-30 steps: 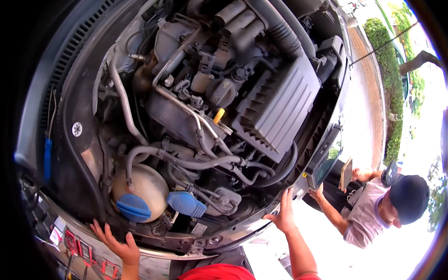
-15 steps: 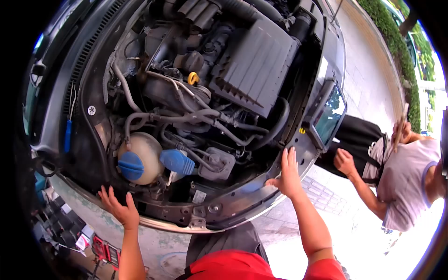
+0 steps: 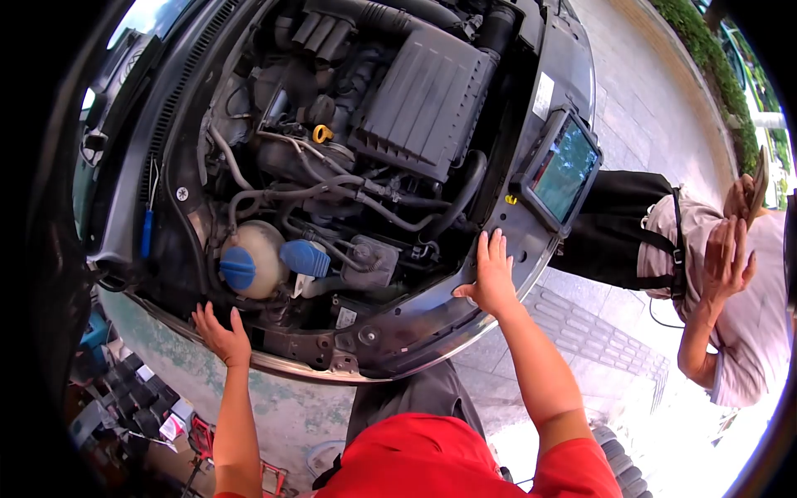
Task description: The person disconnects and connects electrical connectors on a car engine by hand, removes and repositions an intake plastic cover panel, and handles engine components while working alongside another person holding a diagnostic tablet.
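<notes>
My left hand (image 3: 222,339) rests with fingers spread at the edge of the car's engine bay, below the pale coolant tank (image 3: 267,253) with its blue cap (image 3: 237,267). My right hand (image 3: 491,278) lies open, fingers stretched out, on the painted front body panel (image 3: 440,311). Neither hand holds anything. A rugged tablet (image 3: 566,173) leans on the panel just beyond my right fingertips. Between the hands sit a second blue cap (image 3: 305,258) and several hoses. Farther in are a yellow dipstick handle (image 3: 322,133) and a ribbed black air filter cover (image 3: 425,104).
A blue-handled screwdriver (image 3: 147,234) lies near the windscreen side. To the right stands another person (image 3: 722,290) with both hands raised, one by a flat object (image 3: 759,187). A cluttered pile of tools and boxes (image 3: 141,398) sits on the lower left.
The view has shifted, so the engine bay sits slightly higher and more to the left. The other person has raised a lowered hand toward the flat object. My hands stay on the car.
</notes>
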The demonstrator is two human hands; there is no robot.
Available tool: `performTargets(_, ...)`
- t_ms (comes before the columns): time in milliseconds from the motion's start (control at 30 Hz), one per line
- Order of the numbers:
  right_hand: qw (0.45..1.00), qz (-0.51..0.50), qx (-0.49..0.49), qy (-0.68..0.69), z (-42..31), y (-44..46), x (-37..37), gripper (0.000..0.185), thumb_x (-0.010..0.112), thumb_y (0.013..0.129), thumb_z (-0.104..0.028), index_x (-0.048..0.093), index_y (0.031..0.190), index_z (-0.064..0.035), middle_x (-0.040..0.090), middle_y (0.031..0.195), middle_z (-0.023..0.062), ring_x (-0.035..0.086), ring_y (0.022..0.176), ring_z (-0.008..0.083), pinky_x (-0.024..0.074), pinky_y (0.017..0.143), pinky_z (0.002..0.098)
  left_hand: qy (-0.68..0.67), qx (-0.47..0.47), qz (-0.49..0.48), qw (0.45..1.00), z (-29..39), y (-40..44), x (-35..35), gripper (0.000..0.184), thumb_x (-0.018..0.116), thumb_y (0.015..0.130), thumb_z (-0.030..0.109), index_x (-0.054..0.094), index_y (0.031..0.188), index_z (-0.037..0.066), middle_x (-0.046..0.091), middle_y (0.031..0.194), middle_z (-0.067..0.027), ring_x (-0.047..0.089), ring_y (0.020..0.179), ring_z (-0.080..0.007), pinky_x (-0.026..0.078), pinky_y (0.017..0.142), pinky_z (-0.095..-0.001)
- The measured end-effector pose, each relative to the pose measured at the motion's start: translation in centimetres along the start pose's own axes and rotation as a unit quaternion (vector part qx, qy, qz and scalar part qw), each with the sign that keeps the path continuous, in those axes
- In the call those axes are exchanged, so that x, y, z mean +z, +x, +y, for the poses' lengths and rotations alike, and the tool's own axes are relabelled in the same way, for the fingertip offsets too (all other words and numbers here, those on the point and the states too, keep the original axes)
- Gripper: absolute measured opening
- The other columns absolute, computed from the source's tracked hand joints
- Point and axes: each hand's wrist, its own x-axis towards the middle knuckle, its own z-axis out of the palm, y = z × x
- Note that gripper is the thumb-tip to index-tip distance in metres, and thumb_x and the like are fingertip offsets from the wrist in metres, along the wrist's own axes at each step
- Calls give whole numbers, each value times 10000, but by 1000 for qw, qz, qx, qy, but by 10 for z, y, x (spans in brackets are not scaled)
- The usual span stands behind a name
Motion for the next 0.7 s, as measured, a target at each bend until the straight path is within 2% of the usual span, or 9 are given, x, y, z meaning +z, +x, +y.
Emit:
performTargets(467,1000,-4,11,7,-3,-4,-4,1301,930,533,-311,143,1523,-7,82,1588,261,129,1473,407,249,1139,575,9,7,8,1000,6,2,-5,564,639,902,358,472,1325,24,433,1420,-233,337,1354,-462,269,1118,-550)
performTargets(700,1000,-6,15,7,-4,-7,-5,1313,931,531,-309,129,1530,-24,71,1597,241,124,1478,391,251,1143,572,12,-5,9,1000,9,2,-7,584,660,877,379,478,1318,42,443,1404,-235,346,1347,-459,268,1111,-562)
